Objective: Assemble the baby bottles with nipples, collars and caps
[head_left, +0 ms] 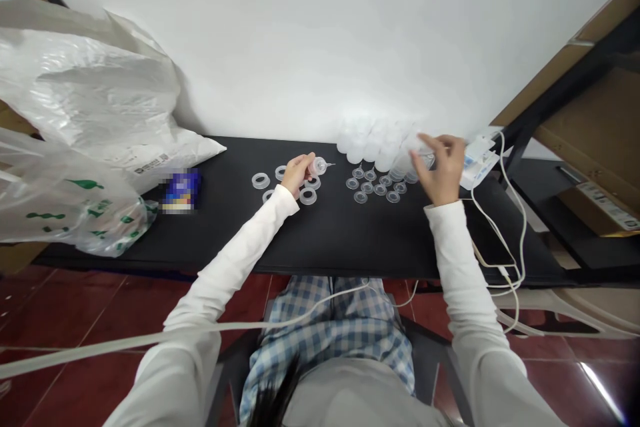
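Observation:
My left hand (296, 177) is closed on a clear plastic nozzle cap (319, 165) whose thin tip points right. Around and under that hand lie several clear plastic rings (261, 180) on the black table. My right hand (445, 167) is raised at the right with thumb and fingers apart, and no object shows in its grip. Just left of it stand several frosted white bottles (373, 140) against the wall. Clear plastic pieces (413, 170) sit by its thumb, partly hidden. In front of the bottles are several small clear nozzle pieces (380, 188), some with thin tips upward.
At the left, large white plastic bags (90, 93) and a green-printed bag (75, 207) stand beside a blurred blue packet (181, 191). A power strip (479, 160), white cables (523, 227) and a phone (490, 233) lie right. A cable (200, 328) crosses my lap.

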Available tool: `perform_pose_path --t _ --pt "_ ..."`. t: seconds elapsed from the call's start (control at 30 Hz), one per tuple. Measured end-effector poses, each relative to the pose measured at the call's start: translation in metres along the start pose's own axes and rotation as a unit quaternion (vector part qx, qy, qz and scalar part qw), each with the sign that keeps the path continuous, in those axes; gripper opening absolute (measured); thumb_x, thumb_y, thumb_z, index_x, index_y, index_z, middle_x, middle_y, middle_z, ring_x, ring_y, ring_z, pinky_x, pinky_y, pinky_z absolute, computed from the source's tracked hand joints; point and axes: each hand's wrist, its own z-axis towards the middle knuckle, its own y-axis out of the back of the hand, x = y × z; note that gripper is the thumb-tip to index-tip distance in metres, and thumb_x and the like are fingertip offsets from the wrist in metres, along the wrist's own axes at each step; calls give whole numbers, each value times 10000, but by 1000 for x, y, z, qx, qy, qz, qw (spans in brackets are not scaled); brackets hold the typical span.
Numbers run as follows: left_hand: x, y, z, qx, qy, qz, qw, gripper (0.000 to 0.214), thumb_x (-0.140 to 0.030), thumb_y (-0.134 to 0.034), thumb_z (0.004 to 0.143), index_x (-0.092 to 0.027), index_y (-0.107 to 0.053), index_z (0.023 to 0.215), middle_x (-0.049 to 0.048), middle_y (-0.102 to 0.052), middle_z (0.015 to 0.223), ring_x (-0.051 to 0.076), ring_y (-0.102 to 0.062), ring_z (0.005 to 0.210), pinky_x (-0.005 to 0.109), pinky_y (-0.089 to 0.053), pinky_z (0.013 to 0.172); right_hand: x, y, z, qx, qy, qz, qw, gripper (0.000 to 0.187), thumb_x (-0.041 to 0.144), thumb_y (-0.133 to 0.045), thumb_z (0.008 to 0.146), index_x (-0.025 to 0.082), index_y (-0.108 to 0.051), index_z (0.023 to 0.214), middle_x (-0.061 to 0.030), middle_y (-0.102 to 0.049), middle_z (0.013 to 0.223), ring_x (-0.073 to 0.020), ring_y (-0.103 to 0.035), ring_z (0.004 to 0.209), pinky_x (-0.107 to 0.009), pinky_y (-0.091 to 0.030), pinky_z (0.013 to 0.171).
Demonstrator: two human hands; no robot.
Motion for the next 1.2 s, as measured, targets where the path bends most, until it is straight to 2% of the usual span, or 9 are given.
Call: perform_pose_path --t 0.1,0.3,0.37,0.43,0.53,0.6,0.73,1.0,1.2 --pt "1 -1 -4 29 -3 -32 999 405 -471 -744 769 -182 -499 626 -22 -508 647 82 -488 600 196 -416 552 -34 0 3 -25 -98 -67 993 488 498 -511 938 184 -601 1300 -133 -551 1090 -283 -539 1050 -523 -448 937" --pt "4 -5 -10 81 -48 -20 995 437 -503 -754 745 -177 -481 644 -20 -587 765 96 -560 771 207 -463 737 -51 -15 -6 177 -184 -118 960 513 457 -505 933 216 -561 1383 -137 -567 1054 -315 -536 1037 -562 -414 942" --pt "4 -6 -11 93 -42 -32 994 436 -500 -755 748 -179 -473 662 -21 -600 778 105 -584 813 231 -479 815 -41 -12 -6 162 -192 -121 960 536 462 -463 955 226 -510 1434 -161 -552 1139 -333 -523 1079 -579 -397 955" --pt "4 -9 -13 109 -18 -56 992 433 -495 -760 753 -182 -467 690 -13 -627 814 122 -618 866 278 -498 889 -23 -6 -4 92 -193 -123 969 549 478 -419 973 202 -493 1441 -194 -508 1247 -354 -497 1134 -593 -383 968" --pt "4 -20 -18 140 13 -84 987 435 -489 -756 773 -180 -457 713 14 -674 893 140 -656 925 334 -516 941 19 -2 -1 -21 -149 -56 987 501 442 -303 1015 157 -530 1359 -199 -510 1251 -332 -493 1166 -552 -400 988" --pt "5 -29 -21 152 11 -95 984 442 -496 -748 784 -177 -449 716 17 -683 898 133 -668 918 326 -530 930 51 -6 -2 30 -45 53 997 456 427 -274 1027 171 -578 1250 -150 -578 1101 -274 -559 1045 -486 -449 953" --pt "9 -40 -24 139 -26 -78 987 447 -517 -752 777 -186 -451 771 -16 -672 818 103 -673 804 272 -561 826 98 -26 -9 192 112 216 951 363 449 -464 983 193 -560 1221 -93 -648 995 -207 -607 874 -367 -508 834" --pt "22 -22 -23 90 -135 77 984 382 -604 -485 939 -230 -486 1016 -39 -593 653 112 -591 521 228 -460 506 113 -54 -13 261 61 394 879 230 429 -503 970 206 -514 1026 -23 -645 860 -126 -559 671 -276 -490 650" --pt "5 -15 -30 82 -96 226 966 365 -466 -382 1017 -202 -586 870 -20 -572 650 97 -518 516 235 -440 569 123 -72 -15 272 73 362 888 70 251 -521 893 223 -461 914 28 -558 774 -107 -491 616 -250 -430 602"
